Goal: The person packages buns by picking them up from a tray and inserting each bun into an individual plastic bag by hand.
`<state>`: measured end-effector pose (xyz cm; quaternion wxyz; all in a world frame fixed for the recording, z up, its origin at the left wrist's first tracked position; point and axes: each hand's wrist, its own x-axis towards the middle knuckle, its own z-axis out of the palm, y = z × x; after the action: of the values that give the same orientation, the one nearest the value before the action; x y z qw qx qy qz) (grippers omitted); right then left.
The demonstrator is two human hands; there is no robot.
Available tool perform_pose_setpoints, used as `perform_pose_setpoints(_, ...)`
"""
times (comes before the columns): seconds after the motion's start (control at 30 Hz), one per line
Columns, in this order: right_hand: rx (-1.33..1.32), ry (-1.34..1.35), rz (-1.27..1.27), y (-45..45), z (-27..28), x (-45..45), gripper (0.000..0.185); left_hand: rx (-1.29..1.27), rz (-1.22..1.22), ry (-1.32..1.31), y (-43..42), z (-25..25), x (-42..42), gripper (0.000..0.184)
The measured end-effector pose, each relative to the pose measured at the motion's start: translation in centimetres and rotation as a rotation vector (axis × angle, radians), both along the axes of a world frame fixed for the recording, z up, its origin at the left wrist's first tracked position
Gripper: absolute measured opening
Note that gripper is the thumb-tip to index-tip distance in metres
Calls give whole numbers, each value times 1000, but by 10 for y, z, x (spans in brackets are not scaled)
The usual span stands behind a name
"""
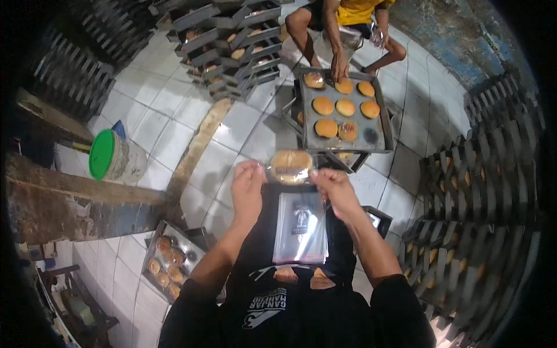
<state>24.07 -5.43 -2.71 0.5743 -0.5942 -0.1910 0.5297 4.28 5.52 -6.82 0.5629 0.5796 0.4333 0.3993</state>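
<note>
A round golden bun in a clear printed plastic bag (292, 165) is stretched between my two hands, over my lap. The left edge of the bag is pinched in my left hand (249, 184), whose fingers are closed. My right hand (336, 188) grips the opposite edge between thumb and fingers. Just below, a stack of clear printed plastic bags (300, 223) lies on my lap. Beyond my hands, a dark metal tray (371, 137) carries several golden buns (345, 107); one bun near its front has a dark topping.
Across the tray sits a person in a yellow shirt, one hand (340, 66) on a bun. Stacked trays (232, 46) stand ahead, with more at right (476, 174). A green-lidded bucket (102, 154) is at left. Another tray (188, 246) with buns lies lower left.
</note>
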Motion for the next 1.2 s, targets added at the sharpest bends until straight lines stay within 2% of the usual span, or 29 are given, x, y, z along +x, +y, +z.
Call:
perform_pose_setpoints(0.07, -113, 13, 31, -20, -35, -20, 34, -236, -47, -13, -6, -46, -15, 24)
perform_pose_setpoints(0.13, -119, -133, -71, -32, -37, -39, 30, -360, -58, -122, -4, -26, -11, 23)
perform_pose_setpoints(0.17, -78, -120, -117, -40, -48, -40, 20, -376, -75, -136, 1, -21, -6, 22)
perform_pose_setpoints(0.2, -16, -28, -193, -43, -43, -45, 22, -403, -100, -147, 0, -19, -1, 21)
perform_pose_setpoints(0.27, 144, 122, -363, -32, -19, -49, 35, -216, -257, -128, 1, -15, 17, 11)
perform_pose_setpoints(0.3, 110, 167, -131, -38, -16, -30, 44, -120, -333, -120, 1, -12, 26, 11)
perform_pose_setpoints(0.33, 19, 10, -118, -35, -14, -14, 49, -50, -288, -115, 2, -8, 37, 13)
perform_pose_setpoints(0.37, 152, -307, -181, -27, -18, 6, 47, 19, -238, -107, 2, -5, 47, 20)
perform_pose_setpoints(0.4, 132, -547, -297, -22, -26, 33, 49, 87, -180, -98, -2, 0, 51, 27)
perform_pose_setpoints(0.43, 49, -1007, -286, -20, -39, 73, 50, -54, -169, -80, -4, 4, 47, 45)
perform_pose_setpoints(0.47, 69, -953, -315, -22, -52, 108, 59, 41, -242, -17, -9, 8, 39, 48)
perform_pose_setpoints(0.53, -177, -1507, -351, -39, -77, 148, 70, 229, -348, 111, -29, 14, 11, 54)
perform_pose_setpoints(0.57, -229, -1504, -350, -48, -69, 147, 68, 512, -405, 354, -40, 20, -4, 54)
perform_pose_setpoints(0.63, -247, -1222, -209, -60, -32, 102, 59, 728, -435, 578, -62, 19, -24, 48)
perform_pose_setpoints(0.67, -138, -980, -56, -71, -22, 77, 48, 831, -472, 690, -69, 16, -31, 46)
perform_pose_setpoints(0.7, -91, -953, 135, -78, -6, 45, 46, 881, -496, 708, -72, 1, -39, 39)
perform_pose_setpoints(0.73, 116, -1143, 300, -84, -3, 22, 50, 981, -545, 686, -71, 2, -45, 40)
perform_pose_setpoints(0.77, 158, -1222, 306, -84, 14, -4, 57, 1084, -601, 653, -69, 3, -49, 41)
perform_pose_setpoints(0.8, 113, -1342, 323, -87, 22, -19, 51, 1185, -660, 613, -68, 3, -51, 42)
perform_pose_setpoints(0.83, 121, -1336, 368, -94, 16, -20, 44, 1264, -603, 473, -70, 11, -50, 40)
perform_pose_setpoints(0.9, 157, -1270, 431, -107, 18, -14, 33, 313, -666, 281, -81, 40, -37, 38)
perform_pose_setpoints(0.97, 227, -1159, 458, -96, 41, 6, 24, -27, -744, 40, -72, 38, -26, 29)
perform_pose_setpoints(1.0, 480, -1020, 423, -81, 32, 37, 22, -183, -804, 122, -56, 42, -25, 26)
perform_pose_setpoints(1.03, 213, -503, 417, -74, 26, 66, 21, -348, -855, 203, -41, 55, -25, 24)
perform_pose_setpoints(1.07, 167, -143, 365, -54, 12, 104, 23, -516, -904, 280, -30, 58, -23, 22)
perform_pose_setpoints(1.1, 30, -275, 203, -22, -18, 131, 27, -561, -707, 106, -23, 49, -19, 18)
perform_pose_setpoints(1.13, -217, -1155, 242, 6, -57, 156, 28, -593, -495, -56, -15, 39, -14, 17)
perform_pose_setpoints(1.17, -162, -1199, 288, 37, -90, 179, 30, -428, -356, -169, -8, 36, 0, 19)
perform_pose_setpoints(1.2, -111, -1233, 329, 66, -123, 197, 32, -478, -269, -220, -7, 31, 12, 21)
